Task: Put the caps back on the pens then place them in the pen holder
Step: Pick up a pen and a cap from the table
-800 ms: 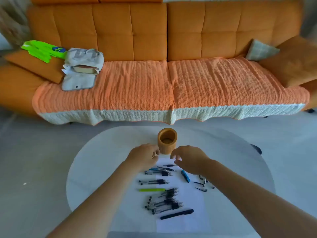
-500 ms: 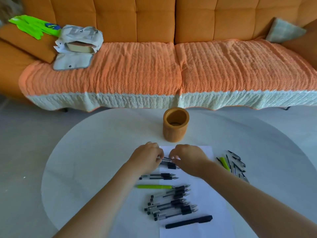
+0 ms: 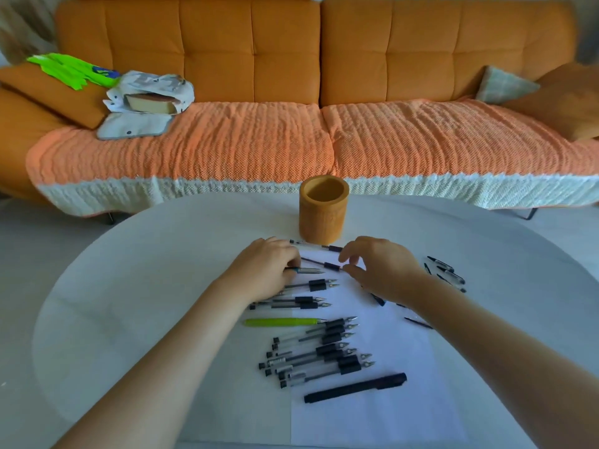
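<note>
A round wooden pen holder (image 3: 324, 218) stands empty at the far middle of the white table (image 3: 146, 286). Several uncapped black pens (image 3: 317, 354), a green pen (image 3: 278, 322) and a black marker (image 3: 355, 387) lie on a white paper sheet (image 3: 382, 416). Loose caps (image 3: 449, 274) lie to the right. My left hand (image 3: 264, 270) grips a blue pen with a silver tip (image 3: 306, 271) just above the sheet. My right hand (image 3: 381, 270) hovers beside it, thumb and forefinger apart at the end of a thin pen (image 3: 322, 264). Another pen (image 3: 316, 245) lies by the holder's foot.
An orange sofa (image 3: 324, 59) with a knitted throw runs behind the table. On it lie cushions, a green item (image 3: 69, 69) and a cloth bundle with a tablet (image 3: 139, 124). Grey floor surrounds the table.
My hands have drawn apart. The left one now grips the blue pen, and the right one has opened near a thin pen. The view has shifted a little.
</note>
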Action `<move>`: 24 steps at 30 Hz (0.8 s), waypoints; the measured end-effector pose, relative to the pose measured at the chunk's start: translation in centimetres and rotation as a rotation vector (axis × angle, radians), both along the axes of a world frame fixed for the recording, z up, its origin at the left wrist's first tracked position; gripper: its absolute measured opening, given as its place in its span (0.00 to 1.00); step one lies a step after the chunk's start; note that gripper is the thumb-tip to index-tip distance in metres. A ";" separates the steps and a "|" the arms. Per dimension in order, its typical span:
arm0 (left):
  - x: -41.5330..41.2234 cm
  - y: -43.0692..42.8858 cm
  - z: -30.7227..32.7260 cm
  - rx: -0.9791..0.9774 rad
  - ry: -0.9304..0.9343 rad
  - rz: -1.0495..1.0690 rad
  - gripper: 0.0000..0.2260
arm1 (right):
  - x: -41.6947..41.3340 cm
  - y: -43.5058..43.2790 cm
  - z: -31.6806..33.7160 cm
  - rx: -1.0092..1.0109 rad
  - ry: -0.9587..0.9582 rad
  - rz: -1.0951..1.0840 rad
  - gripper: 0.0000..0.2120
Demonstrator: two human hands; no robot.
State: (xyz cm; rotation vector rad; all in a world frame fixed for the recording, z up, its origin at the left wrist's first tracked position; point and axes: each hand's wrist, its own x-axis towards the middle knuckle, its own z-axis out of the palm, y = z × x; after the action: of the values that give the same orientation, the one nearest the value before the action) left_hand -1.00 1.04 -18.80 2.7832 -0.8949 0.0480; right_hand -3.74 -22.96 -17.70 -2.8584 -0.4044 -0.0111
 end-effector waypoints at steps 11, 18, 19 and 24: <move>-5.6 -2.0 2.4 -0.160 0.052 0.051 0.06 | -6.2 -2.6 0.0 -0.205 0.056 -0.176 0.23; -6.0 -1.9 -0.4 -0.204 0.014 0.070 0.11 | -5.0 -1.9 -2.2 -0.185 0.004 -0.156 0.21; -5.9 -1.7 -0.7 -0.226 -0.012 0.078 0.11 | -4.7 -2.0 -2.4 -0.162 -0.003 -0.148 0.21; -4.8 -1.0 -1.1 -0.325 -0.132 0.114 0.08 | -4.0 -1.8 -2.3 0.022 -0.124 -0.149 0.22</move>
State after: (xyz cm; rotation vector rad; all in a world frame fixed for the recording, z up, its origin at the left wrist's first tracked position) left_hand -5.76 0.08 -19.88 2.5442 -0.6841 0.3650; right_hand -7.71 -24.72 -19.98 -2.8682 -0.2123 -0.2199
